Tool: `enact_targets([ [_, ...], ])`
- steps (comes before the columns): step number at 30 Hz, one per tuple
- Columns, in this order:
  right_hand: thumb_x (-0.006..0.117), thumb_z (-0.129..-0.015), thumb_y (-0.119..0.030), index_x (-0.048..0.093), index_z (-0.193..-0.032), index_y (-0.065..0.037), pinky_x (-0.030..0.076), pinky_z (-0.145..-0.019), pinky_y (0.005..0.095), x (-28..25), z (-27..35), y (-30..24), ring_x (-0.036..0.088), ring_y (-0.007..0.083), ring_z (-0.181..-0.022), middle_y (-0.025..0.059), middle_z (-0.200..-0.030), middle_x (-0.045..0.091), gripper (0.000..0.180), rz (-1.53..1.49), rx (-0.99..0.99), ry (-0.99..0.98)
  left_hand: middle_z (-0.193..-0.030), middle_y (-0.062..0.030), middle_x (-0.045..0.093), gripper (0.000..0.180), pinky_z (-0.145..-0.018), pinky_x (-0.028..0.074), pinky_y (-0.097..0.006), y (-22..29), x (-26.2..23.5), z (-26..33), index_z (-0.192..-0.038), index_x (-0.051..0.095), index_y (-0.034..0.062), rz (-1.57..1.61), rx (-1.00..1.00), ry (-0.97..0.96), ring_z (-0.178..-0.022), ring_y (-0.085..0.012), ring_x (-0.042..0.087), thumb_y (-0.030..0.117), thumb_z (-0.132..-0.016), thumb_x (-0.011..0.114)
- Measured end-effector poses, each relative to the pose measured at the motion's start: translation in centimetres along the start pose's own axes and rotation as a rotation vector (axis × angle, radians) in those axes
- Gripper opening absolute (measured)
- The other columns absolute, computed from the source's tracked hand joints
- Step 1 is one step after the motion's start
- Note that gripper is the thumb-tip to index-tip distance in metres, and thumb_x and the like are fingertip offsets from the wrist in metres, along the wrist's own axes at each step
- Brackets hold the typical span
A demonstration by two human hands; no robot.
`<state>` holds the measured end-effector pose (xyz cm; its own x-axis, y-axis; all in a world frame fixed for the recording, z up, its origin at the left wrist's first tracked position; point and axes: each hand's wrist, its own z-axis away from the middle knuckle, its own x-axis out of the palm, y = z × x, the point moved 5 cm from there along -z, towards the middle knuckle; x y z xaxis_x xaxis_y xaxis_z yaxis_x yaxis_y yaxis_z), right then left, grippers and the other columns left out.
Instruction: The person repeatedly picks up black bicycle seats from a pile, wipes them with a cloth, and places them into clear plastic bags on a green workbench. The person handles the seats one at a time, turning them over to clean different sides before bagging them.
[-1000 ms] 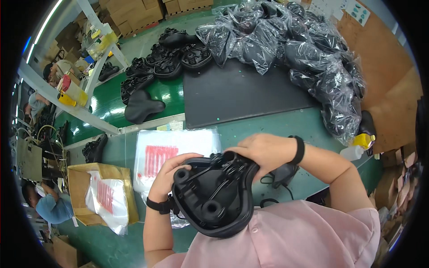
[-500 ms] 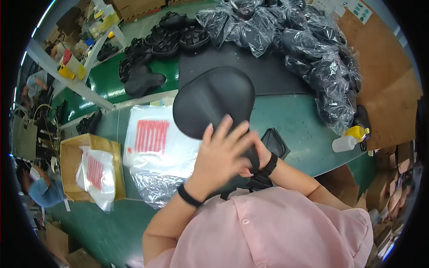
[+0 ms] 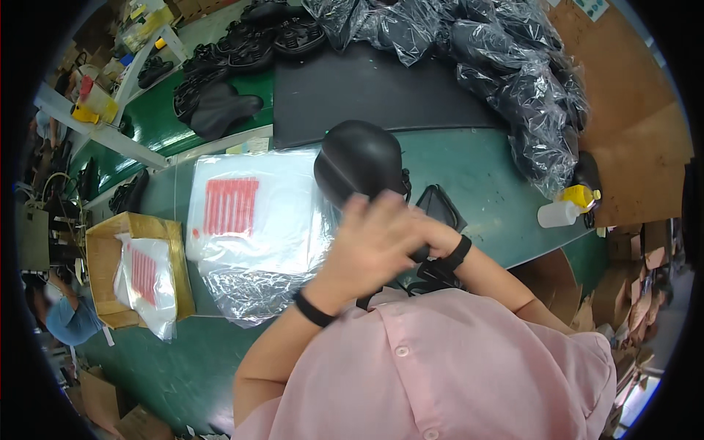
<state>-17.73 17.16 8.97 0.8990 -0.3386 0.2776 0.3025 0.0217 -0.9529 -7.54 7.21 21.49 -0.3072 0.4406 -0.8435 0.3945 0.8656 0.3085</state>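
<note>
A smooth black bicycle saddle (image 3: 357, 158) is held in front of my chest, its wide rear pointing away from me. My right hand (image 3: 440, 236) is closed around its narrow nose, which is mostly hidden by my hands. Across the saddle's top lies my left hand (image 3: 378, 238), fingers stretched out and blurred by motion, not gripping. To the right of the saddle, a small dark triangular piece (image 3: 438, 207) rests on the green table (image 3: 506, 172).
Left of my hands lies a stack of clear plastic bags (image 3: 286, 191) with red print. A cardboard box (image 3: 183, 275) holds more bags. Plastic-wrapped saddles (image 3: 539, 110) line the back right, beyond a black mat (image 3: 367, 84). A white bottle (image 3: 557, 214) stands right. Bare saddles (image 3: 220, 110) sit back left.
The saddle has turned and tilted, so less of its broad top shows. My left hand has moved slightly right and closer to my right hand. The head view has shifted a little.
</note>
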Motion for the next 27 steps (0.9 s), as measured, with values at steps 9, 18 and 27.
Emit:
enact_targets([
  [9,0.061,-0.078,-0.035,0.053,-0.103,0.007,0.046,-0.039,0.0275,4.5,3.6,-0.2,0.060,0.0197,-0.053,0.0152,-0.080,0.060,0.050,-0.728,0.441,-0.208,-0.110,-0.0154,0.063,0.036,-0.088,0.044,-0.037,-12.2,-2.2,-0.3,-0.110,0.061,0.0056,0.390,-0.676,0.272,-0.103,-0.0348,0.056,0.031,-0.087,0.050],
  [18,0.072,-0.069,-0.024,0.051,-0.106,0.004,0.050,-0.059,0.0289,-2.0,3.8,-1.4,0.062,0.0216,-0.066,0.0132,-0.083,0.060,0.051,-0.237,0.271,0.118,-0.123,-0.0192,0.051,0.051,-0.088,0.041,-0.043,-16.0,6.8,15.2,-0.123,0.051,0.0029,-0.132,-0.832,0.048,-0.109,-0.0360,0.048,0.027,-0.080,0.065],
  [27,0.079,-0.059,-0.024,0.037,-0.125,0.003,0.047,-0.083,0.0414,-10.1,2.9,3.6,0.059,0.0392,-0.097,0.0240,-0.105,0.059,0.083,1.267,0.270,0.698,-0.109,-0.0170,0.056,0.046,-0.077,0.047,-0.040,-15.2,11.8,16.4,-0.119,0.052,-0.0007,-0.300,-0.970,-0.193,-0.095,-0.0308,0.055,0.013,-0.076,0.062],
])
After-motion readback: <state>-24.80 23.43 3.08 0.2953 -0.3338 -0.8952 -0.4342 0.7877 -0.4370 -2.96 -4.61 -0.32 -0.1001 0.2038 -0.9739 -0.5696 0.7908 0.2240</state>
